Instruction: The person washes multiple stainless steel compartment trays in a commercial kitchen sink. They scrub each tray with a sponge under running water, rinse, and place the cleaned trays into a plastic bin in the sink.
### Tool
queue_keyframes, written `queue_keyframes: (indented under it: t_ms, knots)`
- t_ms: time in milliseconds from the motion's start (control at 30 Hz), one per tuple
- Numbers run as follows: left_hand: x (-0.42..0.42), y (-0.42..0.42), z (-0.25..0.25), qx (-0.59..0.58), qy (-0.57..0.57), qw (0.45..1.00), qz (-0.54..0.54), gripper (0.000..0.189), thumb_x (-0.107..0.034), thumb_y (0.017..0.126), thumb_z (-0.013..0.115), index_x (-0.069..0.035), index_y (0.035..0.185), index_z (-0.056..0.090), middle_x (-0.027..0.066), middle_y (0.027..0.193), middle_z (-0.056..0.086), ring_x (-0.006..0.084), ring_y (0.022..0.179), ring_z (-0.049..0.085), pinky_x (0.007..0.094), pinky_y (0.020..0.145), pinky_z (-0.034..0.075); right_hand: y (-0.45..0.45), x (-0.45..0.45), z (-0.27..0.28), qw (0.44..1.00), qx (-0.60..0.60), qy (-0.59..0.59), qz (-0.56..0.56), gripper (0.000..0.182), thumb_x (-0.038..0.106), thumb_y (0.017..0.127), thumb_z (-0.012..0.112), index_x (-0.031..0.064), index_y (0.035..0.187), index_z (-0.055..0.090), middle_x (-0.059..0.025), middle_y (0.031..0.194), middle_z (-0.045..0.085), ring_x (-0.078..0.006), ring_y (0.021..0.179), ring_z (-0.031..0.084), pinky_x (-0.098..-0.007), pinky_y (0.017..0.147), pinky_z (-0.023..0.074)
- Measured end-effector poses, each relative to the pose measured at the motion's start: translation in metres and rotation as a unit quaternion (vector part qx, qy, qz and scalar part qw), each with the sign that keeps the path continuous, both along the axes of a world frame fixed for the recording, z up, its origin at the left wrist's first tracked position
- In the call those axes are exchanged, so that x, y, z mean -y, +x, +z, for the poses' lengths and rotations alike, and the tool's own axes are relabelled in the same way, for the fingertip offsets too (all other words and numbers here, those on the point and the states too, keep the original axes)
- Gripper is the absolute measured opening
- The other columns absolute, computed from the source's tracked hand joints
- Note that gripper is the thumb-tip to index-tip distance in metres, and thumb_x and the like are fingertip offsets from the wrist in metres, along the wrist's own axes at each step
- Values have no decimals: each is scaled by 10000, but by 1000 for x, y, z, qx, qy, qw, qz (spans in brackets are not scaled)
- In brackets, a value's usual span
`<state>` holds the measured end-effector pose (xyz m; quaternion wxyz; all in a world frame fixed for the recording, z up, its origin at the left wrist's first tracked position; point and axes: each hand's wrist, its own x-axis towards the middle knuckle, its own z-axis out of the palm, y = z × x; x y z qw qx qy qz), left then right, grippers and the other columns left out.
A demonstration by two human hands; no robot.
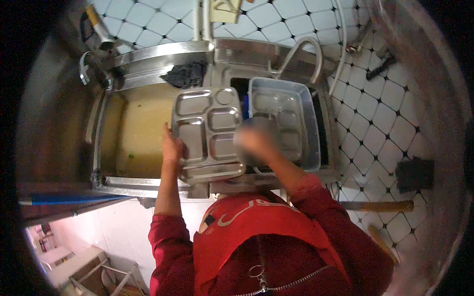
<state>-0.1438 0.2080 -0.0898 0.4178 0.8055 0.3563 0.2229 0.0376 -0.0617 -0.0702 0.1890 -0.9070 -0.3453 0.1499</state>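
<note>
A stainless steel compartment tray [207, 135] lies over the divider between two sink basins, its compartments facing up. My left hand [172, 148] grips its left edge, thumb over the rim. At the tray's right side is my right hand [256, 142], partly covered by a round blur; whether it touches the tray or holds anything cannot be told. Just right of that hand, a translucent plastic tub [314, 140] stands in the right basin, with another compartment tray [290, 118] inside it. Yellowish, cloudy water [142, 129] with small green bits fills the left basin.
A dark crumpled cloth [185, 75] lies on the sink's back ledge. A curved faucet spout [317, 59] rises behind the tub. At the upper left is another metal fixture [85, 68] near a yellow-handled tool [97, 24]. The sink's metal front rim [137, 185] runs before my body.
</note>
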Motion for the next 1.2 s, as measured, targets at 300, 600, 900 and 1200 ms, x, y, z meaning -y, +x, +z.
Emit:
queue_keyframes:
  t_ms: [300,600,900,1200]
  knots:
    - [-14,0,-3,-80,38,996,-7,516,-111,830,561,17,1310,420,260,1167,574,384,1107,555,409,937,441,70,139,-30,989,-8,-98,-114,246,215,836,617,-4,946,601,-183,979,638,-372,914,604,-456,781,483]
    - [93,49,101,41,116,986,-109,478,13,782,558,-54,1253,510,209,1150,573,374,1014,585,393,865,477,63,224,-90,940,-98,-230,-231,357,216,793,648,-29,1048,602,-235,1067,623,-374,1013,605,-440,828,503]
    - [259,116,30,-96,101,879,-457,372,-128,827,602,12,1158,504,248,1158,521,405,999,572,452,833,501,62,228,-80,609,-472,241,-591,301,226,834,613,27,1055,562,-160,968,584,-306,848,603,-435,671,513]
    - [275,142,-29,-313,144,791,-505,419,-223,794,593,21,1132,549,261,1057,576,446,1032,552,549,883,454,66,241,-104,472,-520,236,-672,211,235,851,600,50,916,520,-136,817,528,-311,735,546,-457,637,478]
